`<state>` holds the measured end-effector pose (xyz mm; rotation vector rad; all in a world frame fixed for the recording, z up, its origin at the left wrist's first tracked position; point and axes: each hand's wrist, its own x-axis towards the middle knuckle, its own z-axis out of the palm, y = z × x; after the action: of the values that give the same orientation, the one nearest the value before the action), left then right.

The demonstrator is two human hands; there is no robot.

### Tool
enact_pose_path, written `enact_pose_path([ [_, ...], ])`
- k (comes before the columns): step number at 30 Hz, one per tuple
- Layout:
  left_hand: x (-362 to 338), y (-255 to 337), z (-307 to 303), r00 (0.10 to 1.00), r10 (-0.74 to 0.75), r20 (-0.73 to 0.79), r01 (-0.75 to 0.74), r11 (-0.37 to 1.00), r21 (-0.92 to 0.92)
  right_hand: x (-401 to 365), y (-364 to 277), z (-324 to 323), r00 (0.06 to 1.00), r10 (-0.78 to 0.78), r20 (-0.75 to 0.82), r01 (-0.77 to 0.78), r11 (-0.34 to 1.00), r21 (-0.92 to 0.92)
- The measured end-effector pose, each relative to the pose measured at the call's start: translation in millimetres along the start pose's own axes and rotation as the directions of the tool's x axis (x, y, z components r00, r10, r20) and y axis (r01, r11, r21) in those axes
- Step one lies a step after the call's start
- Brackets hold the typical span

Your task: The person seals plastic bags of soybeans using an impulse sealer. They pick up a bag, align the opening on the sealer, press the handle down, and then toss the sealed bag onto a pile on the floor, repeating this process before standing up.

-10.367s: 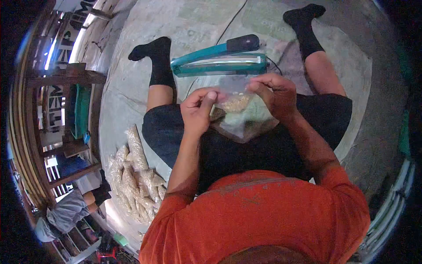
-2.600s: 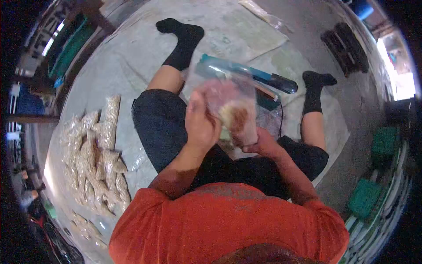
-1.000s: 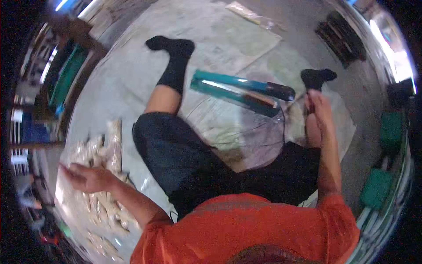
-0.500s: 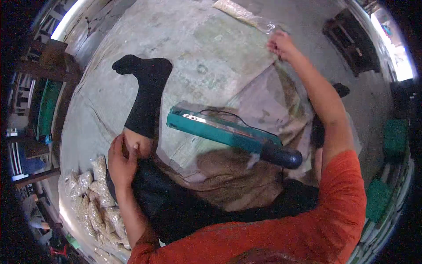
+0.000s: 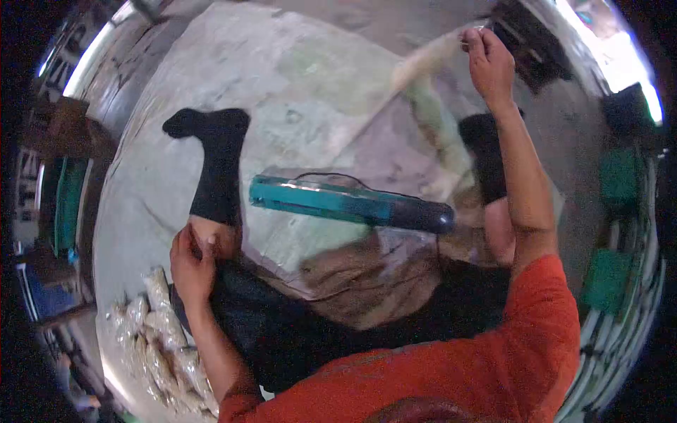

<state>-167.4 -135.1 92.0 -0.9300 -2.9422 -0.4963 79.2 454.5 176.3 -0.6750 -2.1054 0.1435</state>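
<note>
My left hand (image 5: 192, 271) rests on the bare shin just below the black sock (image 5: 220, 166), its thumb apart from the fingers and nothing held. Up at the right, my right hand (image 5: 489, 60) is closed in a pinch on the end of a long clear bag (image 5: 431, 62) with pale contents, blurred by motion. Between the legs lies a long teal device (image 5: 321, 199) with a dark rounded end and a thin black cable along its far side.
Several filled clear bags (image 5: 159, 345) are piled at the lower left. A pale sheet (image 5: 282, 77) covers the floor, with brown cloth (image 5: 381, 282) near my lap. A dark crate (image 5: 532, 42) stands at the upper right, and green containers (image 5: 608, 278) are at the right edge.
My right hand has moved up and to the right, and the bag's end has come with it. My left hand stays on the shin. The view has shifted slightly.
</note>
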Motion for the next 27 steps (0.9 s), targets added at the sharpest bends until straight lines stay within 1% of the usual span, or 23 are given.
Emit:
enact_pose_path([
  [2,-3,-1,-2,1.000,-0.012,0.002,0.012,0.992,-0.122,-7,-31,-67,1.000,-0.001,-0.027,0.000,1.000,-0.031],
  [3,-7,3,0,1.000,0.024,-0.001,-0.024,0.990,-0.143,-15,-40,-93,0.998,0.049,-0.026,-0.046,0.995,0.085],
  [4,-12,8,4,0.997,0.004,-0.074,-0.020,0.975,-0.222,-27,-50,-115,0.995,0.099,-0.019,-0.093,0.974,0.204],
  [5,-18,13,5,0.990,-0.025,-0.141,-0.018,0.954,-0.298,-44,-58,-134,0.993,0.108,-0.041,-0.099,0.978,0.182],
  [6,-31,29,5,0.977,0.058,-0.205,-0.108,0.964,-0.244,-64,-66,-148,0.981,0.195,0.015,-0.195,0.967,0.166],
  [7,-42,64,-11,0.974,0.194,-0.114,-0.225,0.852,-0.472,-83,-77,-160,0.957,0.283,0.069,-0.290,0.944,0.155],
  [8,-66,96,-11,0.925,0.288,-0.247,-0.370,0.829,-0.419,-99,-100,-180,0.954,0.295,0.056,-0.300,0.942,0.150],
  [9,-85,128,-25,0.883,0.421,-0.208,-0.469,0.769,-0.435,-115,-129,-202,0.951,0.282,0.127,-0.304,0.930,0.206],
  [10,-105,162,-39,0.881,0.472,-0.018,-0.417,0.759,-0.501,-135,-154,-219,0.943,0.262,0.203,-0.310,0.913,0.264],
  [11,-118,184,-30,0.806,0.592,-0.027,-0.478,0.622,-0.620,-157,-172,-232,0.935,0.264,0.235,-0.336,0.871,0.359],
  [12,-134,212,-31,0.813,0.582,0.000,-0.386,0.541,-0.747,-178,-187,-243,0.927,0.262,0.269,-0.362,0.815,0.452],
  [13,-147,236,-32,0.819,0.573,0.028,-0.283,0.446,-0.849,-199,-200,-248,0.922,0.270,0.277,-0.374,0.805,0.460],
  [14,-156,251,-28,0.821,0.569,0.037,-0.281,0.460,-0.842,-219,-209,-248,0.898,0.267,0.349,-0.419,0.759,0.498],
  [16,-166,263,-12,0.872,0.487,-0.046,-0.217,0.301,-0.929,-252,-223,-237,0.879,0.241,0.412,-0.451,0.701,0.552],
  [17,-167,255,-9,0.874,0.483,-0.054,-0.230,0.313,-0.921,-267,-229,-227,0.842,0.281,0.460,-0.501,0.725,0.473],
  [18,-167,241,-9,0.864,0.500,0.049,-0.170,0.383,-0.908,-280,-233,-218,0.801,0.326,0.503,-0.546,0.743,0.387],
  [19,-167,231,-11,0.848,0.507,0.157,-0.108,0.454,-0.884,-290,-237,-213,0.804,0.318,0.503,-0.544,0.736,0.403],
  [20,-169,227,-16,0.851,0.500,0.159,-0.112,0.468,-0.876,-300,-241,-209,0.751,0.362,0.552,-0.636,0.619,0.461],
  [21,-171,223,-22,0.889,0.448,0.093,-0.130,0.443,-0.887,-308,-245,-204,0.691,0.392,0.608,-0.716,0.486,0.501],
  [22,-173,220,-27,0.921,0.389,0.030,-0.148,0.420,-0.896,-313,-250,-196,0.686,0.384,0.617,-0.721,0.474,0.507],
  [24,-177,216,-34,0.934,0.356,0.019,-0.147,0.433,-0.889,-323,-262,-178,0.815,0.459,0.353,-0.520,0.313,0.794],
  [25,-180,214,-36,0.943,0.332,-0.008,-0.157,0.425,-0.892,-332,-260,-171,0.814,0.452,0.364,-0.525,0.305,0.795],
  [27,-187,210,-38,0.963,0.270,-0.021,-0.141,0.436,-0.889,-335,-256,-162,0.754,0.316,0.576,-0.656,0.405,0.637],
])
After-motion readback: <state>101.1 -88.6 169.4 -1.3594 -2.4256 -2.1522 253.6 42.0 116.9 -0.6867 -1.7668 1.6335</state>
